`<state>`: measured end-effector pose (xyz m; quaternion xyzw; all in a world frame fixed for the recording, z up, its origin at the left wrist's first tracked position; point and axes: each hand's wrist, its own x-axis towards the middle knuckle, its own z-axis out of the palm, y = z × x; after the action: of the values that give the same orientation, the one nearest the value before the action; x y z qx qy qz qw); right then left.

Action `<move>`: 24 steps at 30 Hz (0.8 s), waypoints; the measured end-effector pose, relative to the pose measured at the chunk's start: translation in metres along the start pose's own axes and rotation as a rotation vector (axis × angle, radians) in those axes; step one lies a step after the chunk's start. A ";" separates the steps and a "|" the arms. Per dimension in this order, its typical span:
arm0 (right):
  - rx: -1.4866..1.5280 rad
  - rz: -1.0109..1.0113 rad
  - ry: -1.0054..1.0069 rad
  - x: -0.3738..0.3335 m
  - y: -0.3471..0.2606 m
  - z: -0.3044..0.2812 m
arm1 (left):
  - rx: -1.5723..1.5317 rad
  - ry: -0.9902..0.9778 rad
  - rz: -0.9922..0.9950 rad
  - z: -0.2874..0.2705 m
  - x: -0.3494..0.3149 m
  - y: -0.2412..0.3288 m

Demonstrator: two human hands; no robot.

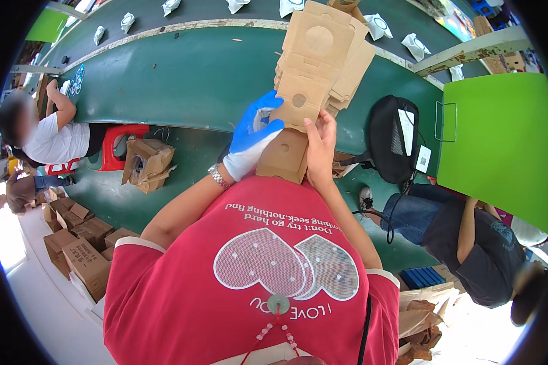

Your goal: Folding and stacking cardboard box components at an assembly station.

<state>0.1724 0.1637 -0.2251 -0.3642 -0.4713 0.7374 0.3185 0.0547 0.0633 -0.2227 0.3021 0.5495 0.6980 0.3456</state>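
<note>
A flat brown cardboard box blank [298,97] with a round cut-out lies in front of me, over the near edge of the green table. My right hand [321,146] is closed on its lower right edge, thumb on top. My left hand [252,137], in a blue and white glove, curves beside its left edge. A gap shows between that thumb and the fingers, whose tips are at the cardboard's edge. Beyond the blank lies a stack of similar blanks [353,73]. Closer to my body, another brown cardboard piece [283,159] with a small hole sits below my hands.
The green table [182,79] runs across, with a conveyor belt [195,17] carrying white packets beyond it. A black bag [389,140] and a bright green panel [499,146] are at right. People sit on both sides. An opened carton [148,165] stands on the floor at left.
</note>
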 end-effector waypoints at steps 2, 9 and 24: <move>0.052 0.135 -0.010 0.001 0.000 0.000 | 0.070 -0.027 -0.087 -0.008 0.001 -0.004; -0.337 -0.124 -0.033 0.008 0.006 0.001 | 0.173 0.013 -0.087 -0.014 -0.006 -0.023; -0.663 -0.371 -0.507 -0.018 -0.011 -0.038 | -0.052 -0.147 -0.052 -0.016 -0.010 0.008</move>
<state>0.2153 0.1710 -0.2215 -0.1638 -0.8023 0.5431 0.1859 0.0462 0.0448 -0.2187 0.3291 0.5120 0.6789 0.4107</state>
